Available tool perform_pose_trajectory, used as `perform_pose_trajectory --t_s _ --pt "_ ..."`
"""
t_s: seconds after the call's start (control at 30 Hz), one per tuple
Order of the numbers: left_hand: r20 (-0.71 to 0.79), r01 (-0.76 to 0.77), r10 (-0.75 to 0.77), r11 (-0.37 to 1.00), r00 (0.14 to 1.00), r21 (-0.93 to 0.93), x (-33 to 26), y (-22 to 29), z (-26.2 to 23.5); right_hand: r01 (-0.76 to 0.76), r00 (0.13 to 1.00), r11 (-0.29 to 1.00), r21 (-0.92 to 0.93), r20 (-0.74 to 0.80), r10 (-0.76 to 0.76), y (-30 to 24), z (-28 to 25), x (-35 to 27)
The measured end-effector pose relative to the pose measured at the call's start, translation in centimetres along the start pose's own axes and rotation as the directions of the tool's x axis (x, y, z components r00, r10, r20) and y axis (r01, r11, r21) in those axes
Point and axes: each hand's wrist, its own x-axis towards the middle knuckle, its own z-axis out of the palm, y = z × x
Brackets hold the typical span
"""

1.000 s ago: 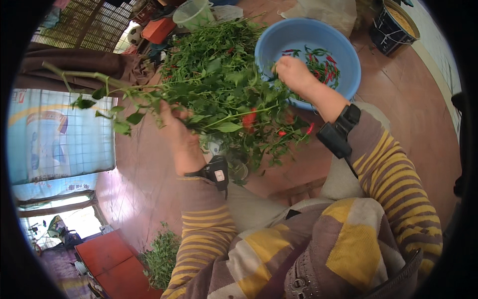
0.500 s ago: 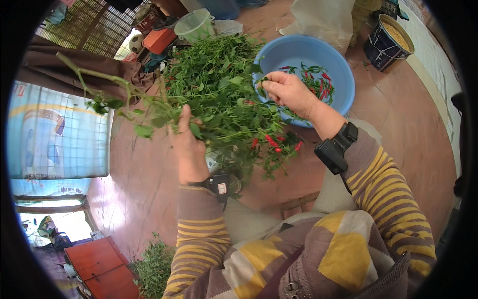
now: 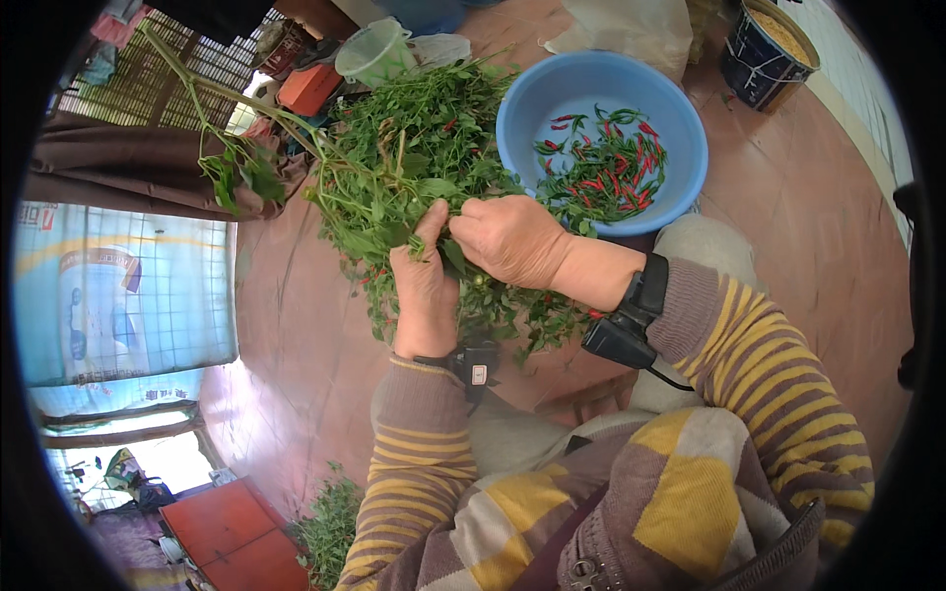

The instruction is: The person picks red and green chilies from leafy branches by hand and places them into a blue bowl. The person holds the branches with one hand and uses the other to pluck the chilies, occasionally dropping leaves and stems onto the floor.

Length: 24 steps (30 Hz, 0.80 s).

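Observation:
My left hand [image 3: 426, 291] is closed around a leafy chili plant [image 3: 370, 202], whose bare stem sticks out to the upper left. Right beside it, my right hand [image 3: 512, 241] has its fingers curled in a pinch among the leaves; what sits between the fingertips is hidden. Beyond both hands lies a big heap of green chili plants [image 3: 443, 113], with a few red fruits showing. A blue basin [image 3: 522, 108] stands to the right of the heap, holding picked red and green chilies [image 3: 626, 172].
A dark bucket of yellowish grain [image 3: 764, 59] stands at the far right. At the back are a pale green basket [image 3: 379, 54], an orange box [image 3: 310, 89] and a whitish sack [image 3: 631, 30]. More greenery [image 3: 330, 527] lies near a red cabinet [image 3: 236, 532] at lower left.
My right hand has moved from the basin's rim back left to the plant, next to my left hand. The left hand has shifted slightly right with the plant, whose stem now tilts up more.

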Motion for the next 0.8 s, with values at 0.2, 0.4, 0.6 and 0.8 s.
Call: perform_pose_trajectory --t_s 0.2,0.4,0.6,0.8 --pt "-0.058 -0.136 0.136 0.991 0.989 0.011 0.1 0.0 -0.7 0.042 0.999 0.993 0.112 -0.038 -0.038 -0.3 0.0 -0.3" --pt "-0.091 -0.043 0.052 0.995 0.995 0.09 0.2 0.8 -1.0 0.178 0.983 0.939 0.292 -0.092 -0.158 -2.3 -1.3 0.1" --pt "-0.207 -0.038 0.015 0.994 0.978 -0.105 1.5 2.7 -3.1 0.145 0.984 0.953 0.266 -0.141 -0.11 -2.8 -2.5 -0.3" --pt "-0.171 -0.083 0.08 0.997 0.982 -0.007 1.3 5.2 -4.6 -0.345 0.888 0.932 0.11 -0.283 0.362 7.6 -7.8 0.0"
